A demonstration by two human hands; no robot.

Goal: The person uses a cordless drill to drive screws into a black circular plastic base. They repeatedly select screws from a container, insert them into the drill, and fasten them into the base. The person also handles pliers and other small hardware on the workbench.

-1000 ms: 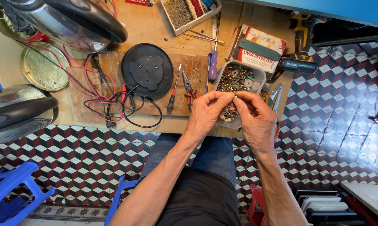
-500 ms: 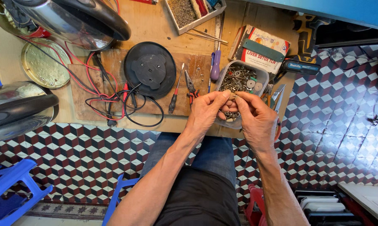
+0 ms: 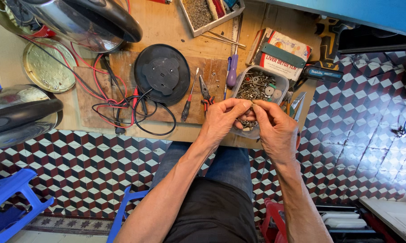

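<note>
Both hands meet fingertip to fingertip over the near end of the tub [image 3: 261,92], pinching sth tiny between them: left hand [image 3: 223,119] and right hand [image 3: 277,130] each closed narrow, thumb against forefinger, on a small metal part [image 3: 251,104]. Only a sliver of it shows; can't tell if it's a screw, a washer or other bit.

Judging by size, the part is light, hard and stiff, prob. smooth metal, so slippery and easy to drop; best taken at its ends or edges w/ fingertips, as now. Won't break, but would vanish among the rest if let go.

Tub: clear-grey plastic, rounded rectangle, full of loose screws, washers, round discs, all dull grey steel, some shiny. Left of the tub: pliers [image 3: 205,94] w/ red grips, then a thin screwdriver [image 3: 187,101] w/ dark handle. Further left, a black round plastic base [image 3: 161,74], matte, w/ a black cord looping off it, tangled w/ red wires [image 3: 88,87]. Beyond the tub's far-left corner, a purple-handled screwdriver [image 3: 232,74]. Far side of the tub, to the right: a cardboard box [image 3: 284,54], printed, worn. All sit on a scuffed wooden bench [image 3: 167,27]. Well left of the tub, a shiny steel kettle [image 3: 77,20] w/ black handle and a brass-coloured round lid [image 3: 48,67].
</note>
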